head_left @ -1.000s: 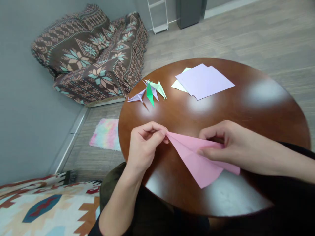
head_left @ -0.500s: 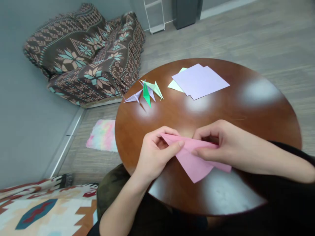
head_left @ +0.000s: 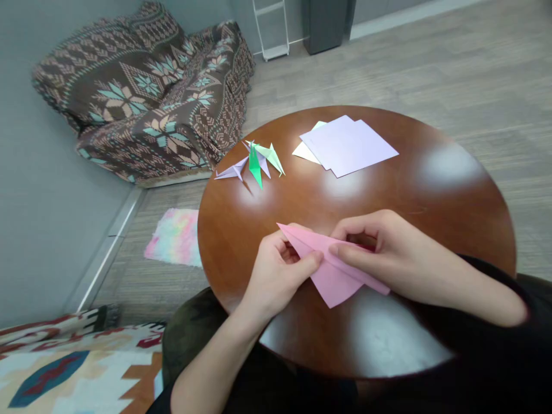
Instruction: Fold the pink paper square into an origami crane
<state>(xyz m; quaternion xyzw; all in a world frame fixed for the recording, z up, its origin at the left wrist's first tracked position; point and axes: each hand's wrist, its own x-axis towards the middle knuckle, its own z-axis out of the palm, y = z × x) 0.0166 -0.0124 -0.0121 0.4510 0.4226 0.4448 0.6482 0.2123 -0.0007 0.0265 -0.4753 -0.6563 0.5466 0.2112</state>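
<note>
A partly folded sheet of pink origami paper (head_left: 334,282) is held between my two hands above the near part of the round table. My left hand (head_left: 280,270) pinches it on the left, thumb on top and fingers underneath. One pointed corner sticks out past those fingers to the upper left. On the other side, my right hand (head_left: 375,244) grips the upper right edge, with its thumb along a crease. The fingertips beneath the paper are hidden. A lower flap hangs down toward me.
Several folded paper cranes (head_left: 255,167), in green, pale green and lilac, stand at the table's far left. Behind my hands lies a stack of lilac and pale green paper sheets (head_left: 349,146). The brown wooden table (head_left: 440,224) has a rounded edge. A patterned sofa (head_left: 164,103) stands beyond.
The pink paper has tilted and shifted slightly left, and its left point now shows clear of my left fingers. My right thumb has moved a little left along the paper.
</note>
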